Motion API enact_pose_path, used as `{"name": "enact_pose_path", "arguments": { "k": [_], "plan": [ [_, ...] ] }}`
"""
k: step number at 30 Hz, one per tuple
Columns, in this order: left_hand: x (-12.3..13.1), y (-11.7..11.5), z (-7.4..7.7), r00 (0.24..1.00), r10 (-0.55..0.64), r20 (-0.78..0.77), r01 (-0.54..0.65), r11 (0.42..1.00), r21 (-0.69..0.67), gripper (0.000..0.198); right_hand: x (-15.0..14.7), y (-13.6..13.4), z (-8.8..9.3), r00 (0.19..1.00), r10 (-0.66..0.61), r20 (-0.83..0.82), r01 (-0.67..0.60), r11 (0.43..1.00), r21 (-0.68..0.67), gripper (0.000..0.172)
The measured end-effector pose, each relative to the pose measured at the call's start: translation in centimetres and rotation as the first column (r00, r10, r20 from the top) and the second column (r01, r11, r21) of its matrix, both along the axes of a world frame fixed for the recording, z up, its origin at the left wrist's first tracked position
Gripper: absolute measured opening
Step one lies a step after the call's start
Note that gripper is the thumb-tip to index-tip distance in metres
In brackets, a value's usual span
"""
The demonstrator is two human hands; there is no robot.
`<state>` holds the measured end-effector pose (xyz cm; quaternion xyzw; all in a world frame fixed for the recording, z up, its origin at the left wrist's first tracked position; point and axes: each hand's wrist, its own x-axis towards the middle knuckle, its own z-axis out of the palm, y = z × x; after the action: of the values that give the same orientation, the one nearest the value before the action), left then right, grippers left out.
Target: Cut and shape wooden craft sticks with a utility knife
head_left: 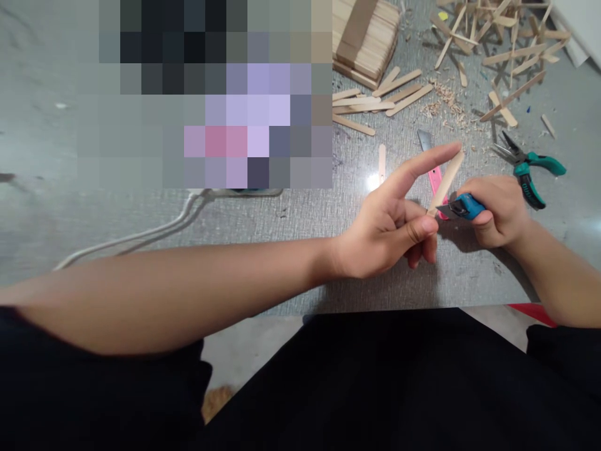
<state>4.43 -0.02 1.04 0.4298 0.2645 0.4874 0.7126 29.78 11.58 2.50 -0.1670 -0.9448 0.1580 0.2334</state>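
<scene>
My left hand (392,216) grips a wooden craft stick (448,178) near its lower end, thumb against the fingers, while the index finger stretches along towards its upper tip. In my right hand (500,210) is a blue utility knife (467,205), closed in the fist. Its blade points left and lies at the stick, close to my left thumb; whether it cuts into the wood I cannot tell. Beneath the stick, on the table, lies a pink utility knife (436,181), partly covered by the stick and my left hand.
Green-handled pliers (528,166) lie open beyond my right hand. Farther back are loose craft sticks (408,97), wood shavings (444,100), a banded stack of sticks (366,37) and crossed-stick pieces (504,37). A white cable (136,237) runs across the left. The upper left is pixelated.
</scene>
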Motion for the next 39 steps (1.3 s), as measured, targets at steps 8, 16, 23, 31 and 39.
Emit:
{"name": "enact_pose_path", "arguments": {
  "k": [8,16,23,31,39],
  "plan": [
    [-0.3,0.1,-0.7,0.996,-0.086,0.016,0.086,0.996,0.011,0.115,0.3,0.1,-0.5,0.998,-0.003,0.069,0.007,0.999,-0.047,0.066],
    [0.1,0.5,-1.9,0.999,-0.01,0.036,0.003,0.982,0.188,0.092,0.5,0.1,-0.7,0.999,0.025,0.04,-0.022,0.997,-0.075,0.057],
    [0.0,0.5,-2.3,0.999,0.026,0.022,-0.031,0.967,0.253,0.078,0.6,0.1,-0.8,0.997,0.011,0.079,-0.003,0.994,-0.107,0.063],
    [0.0,0.2,-2.1,0.998,0.054,-0.009,-0.051,0.97,0.237,0.084,0.1,-0.3,-0.8,0.993,-0.033,0.117,0.042,0.996,-0.076,0.072],
    [0.4,0.4,-1.6,0.996,0.078,-0.046,-0.058,0.939,0.339,0.07,0.0,-0.7,-0.4,0.99,-0.003,0.144,0.016,0.996,-0.092,0.073]
  ]
}}
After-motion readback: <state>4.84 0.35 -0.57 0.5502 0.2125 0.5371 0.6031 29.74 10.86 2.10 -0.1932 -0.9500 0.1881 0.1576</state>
